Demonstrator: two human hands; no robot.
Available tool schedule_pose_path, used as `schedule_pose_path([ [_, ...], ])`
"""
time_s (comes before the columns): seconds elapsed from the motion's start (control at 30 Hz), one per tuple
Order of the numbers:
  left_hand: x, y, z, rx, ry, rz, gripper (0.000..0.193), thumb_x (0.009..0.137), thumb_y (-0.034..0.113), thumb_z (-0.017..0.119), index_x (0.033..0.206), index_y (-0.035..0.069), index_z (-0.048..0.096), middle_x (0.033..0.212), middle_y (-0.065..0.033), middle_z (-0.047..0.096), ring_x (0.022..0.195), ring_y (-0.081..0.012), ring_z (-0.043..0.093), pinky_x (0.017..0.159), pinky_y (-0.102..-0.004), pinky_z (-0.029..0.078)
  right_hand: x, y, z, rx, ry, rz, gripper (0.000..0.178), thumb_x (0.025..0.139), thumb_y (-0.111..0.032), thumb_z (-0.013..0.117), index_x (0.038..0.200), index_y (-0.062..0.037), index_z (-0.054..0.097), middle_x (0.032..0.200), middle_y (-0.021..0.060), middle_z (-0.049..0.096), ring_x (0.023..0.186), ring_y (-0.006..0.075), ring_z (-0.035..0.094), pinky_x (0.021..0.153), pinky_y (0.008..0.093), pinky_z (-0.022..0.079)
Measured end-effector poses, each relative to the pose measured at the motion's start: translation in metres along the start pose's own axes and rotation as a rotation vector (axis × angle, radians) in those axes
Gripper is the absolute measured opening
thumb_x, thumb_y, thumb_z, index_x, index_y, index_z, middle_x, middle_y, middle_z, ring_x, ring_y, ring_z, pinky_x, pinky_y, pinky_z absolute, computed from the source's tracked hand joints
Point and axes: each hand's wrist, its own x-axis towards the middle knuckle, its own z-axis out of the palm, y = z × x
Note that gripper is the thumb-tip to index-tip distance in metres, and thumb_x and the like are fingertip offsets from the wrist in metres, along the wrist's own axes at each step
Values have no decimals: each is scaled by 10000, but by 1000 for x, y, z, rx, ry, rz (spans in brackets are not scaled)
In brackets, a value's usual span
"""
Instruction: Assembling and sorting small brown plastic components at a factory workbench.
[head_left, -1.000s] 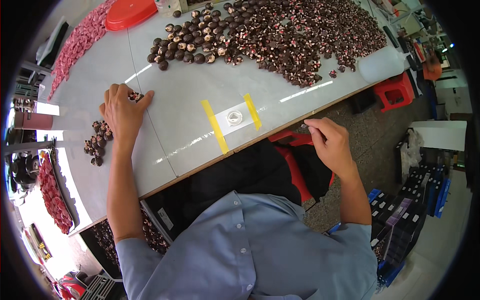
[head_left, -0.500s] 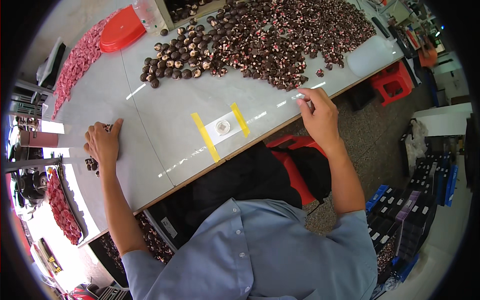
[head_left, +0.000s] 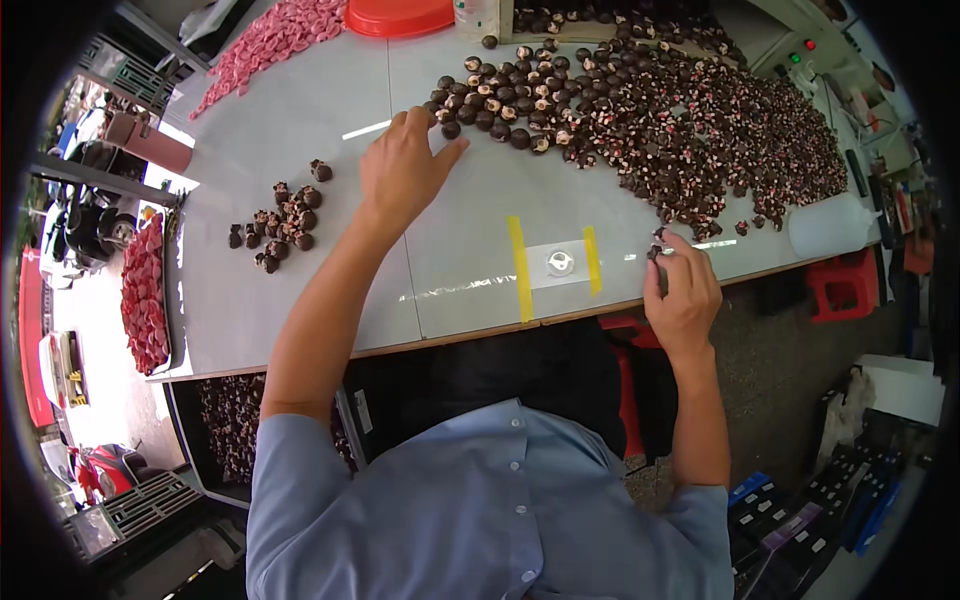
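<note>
My left hand (head_left: 405, 170) reaches over the grey table beside the near left edge of a group of round dark brown balls (head_left: 498, 105), some with pale patches. Its thumb is spread from the fingers and I see nothing held. Between thumb and fingertips, my right hand (head_left: 688, 295) pinches a small dark piece (head_left: 656, 247) near the table's front edge. Behind it spreads a big heap of small dark pieces with pink and white bits (head_left: 700, 130). Between my hands, a small white round holder (head_left: 560, 263) sits on a white card flanked by yellow tape strips (head_left: 521, 270).
Left of my left arm lies a small cluster of dark pieces (head_left: 290, 218). Pink pieces (head_left: 270, 45) and a red lid (head_left: 400, 15) are at the back left. A whitish plastic bottle (head_left: 830, 226) lies at the right edge. A red stool (head_left: 843, 287) stands beyond it.
My left hand has left the small cluster at the left and moved right to the dark balls. My right hand now pinches a small dark piece. The whole view has turned.
</note>
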Motion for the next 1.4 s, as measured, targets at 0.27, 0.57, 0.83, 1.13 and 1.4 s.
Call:
schedule_pose_path([
  [0.27,5,-3,12,-123,-34,79,317,949,262,759,1163,43,675,1047,-174,739,903,-371,733,783,-464,582,10,-8,17,155,6,55,257,804,54,806,981,-23,638,1116,136,723,833,296,723,690,376,597],
  [0.57,-57,17,-21,-951,-830,-103,290,942,46,813,1196,-30,698,902,32,648,806,-30,565,729,-213,488,18,-9,16,472,-91,306,281,871,91,769,1125,-7,701,1198,132,694,936,228,719,702,302,607],
  [0.83,-65,10,-21,-1031,-837,-135,318,920,5,822,1208,-18,690,966,6,687,861,-37,608,778,-214,522,29,-12,13,388,-178,228,247,909,98,722,1138,19,672,1193,132,710,955,211,724,743,300,606],
  [1.13,-72,16,-19,-1185,-836,-130,296,949,5,786,1220,-39,675,1041,-68,718,915,-79,656,832,-252,570,37,-26,10,563,-261,298,263,909,138,704,1147,30,669,1284,141,626,1086,188,684,852,285,607],
  [1.4,-76,16,-16,-1213,-847,-69,288,996,-5,728,1270,-61,659,1106,-79,720,945,-93,678,839,-253,572,44,-34,-7,644,-412,240,358,899,147,715,1235,29,691,1278,143,652,1049,196,695,862,285,602],
])
